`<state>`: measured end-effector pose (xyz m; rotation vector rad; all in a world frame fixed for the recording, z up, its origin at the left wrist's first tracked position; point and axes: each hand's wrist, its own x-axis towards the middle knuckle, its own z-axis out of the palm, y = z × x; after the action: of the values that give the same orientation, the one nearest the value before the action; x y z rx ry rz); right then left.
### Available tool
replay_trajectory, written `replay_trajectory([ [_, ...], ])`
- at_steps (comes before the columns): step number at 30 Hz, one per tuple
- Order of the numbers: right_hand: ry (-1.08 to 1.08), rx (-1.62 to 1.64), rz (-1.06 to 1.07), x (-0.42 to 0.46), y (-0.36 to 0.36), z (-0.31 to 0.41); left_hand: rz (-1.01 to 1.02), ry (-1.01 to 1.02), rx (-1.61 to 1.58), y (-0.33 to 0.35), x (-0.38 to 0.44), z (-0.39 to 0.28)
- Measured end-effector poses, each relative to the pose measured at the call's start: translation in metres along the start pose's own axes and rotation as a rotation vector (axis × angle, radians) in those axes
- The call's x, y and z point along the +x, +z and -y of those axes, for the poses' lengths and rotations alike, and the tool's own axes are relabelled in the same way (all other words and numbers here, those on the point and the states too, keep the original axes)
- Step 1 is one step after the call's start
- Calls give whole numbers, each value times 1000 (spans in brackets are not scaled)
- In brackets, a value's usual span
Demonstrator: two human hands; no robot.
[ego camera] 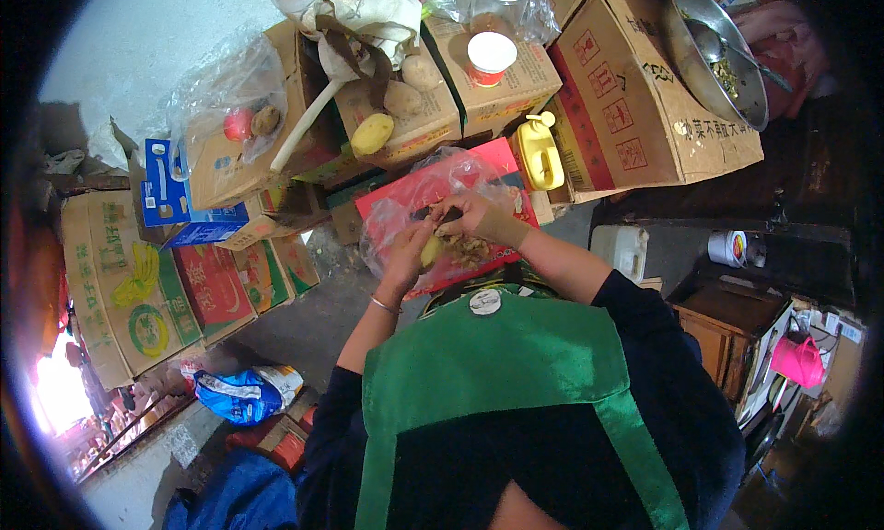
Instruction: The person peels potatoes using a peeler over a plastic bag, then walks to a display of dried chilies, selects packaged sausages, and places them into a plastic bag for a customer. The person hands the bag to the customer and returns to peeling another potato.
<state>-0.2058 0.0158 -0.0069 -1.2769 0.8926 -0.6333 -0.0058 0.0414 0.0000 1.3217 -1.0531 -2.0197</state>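
Note:
My left hand (407,248) is closed around a pale yellow potato (431,252), mostly hidden by the fingers. Close against it, my right hand (478,216) grips a small dark tool (450,214), perhaps a peeler or knife; the fingers cover most of it. Both hands are above a clear plastic bag (387,216) spread over a red printed box or board (507,158). Brownish peelings (471,251) are heaped on the bag under my right hand. Beyond, a peeled potato (373,134) and unpeeled potatoes (404,100) rest on a cardboard box (442,112).
A yellow plastic jug (540,153) stands right of the red surface. A white-lidded tub (492,59) sits on a carton behind. At the right, a metal basin (742,91) with a ladle tilts on a large carton (621,109). A bagged red apple (238,124) lies to the left.

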Motion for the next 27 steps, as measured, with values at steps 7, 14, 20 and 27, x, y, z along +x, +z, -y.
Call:
replay_trajectory([
  [7, 134, 662, -122, -3, -2, -10, -47, -21, -318, 15, -2, -16],
  [14, -302, -142, -49, 0, 17, 11, -159, 113, -578, 17, 16, -5],
  [20, -38, -284, -188, 2, -15, -32, -41, -98, -721, 13, 17, 7],
  [27, -192, 21, -145, 5, 10, -15, -152, 71, -653, 22, 24, -5],
])
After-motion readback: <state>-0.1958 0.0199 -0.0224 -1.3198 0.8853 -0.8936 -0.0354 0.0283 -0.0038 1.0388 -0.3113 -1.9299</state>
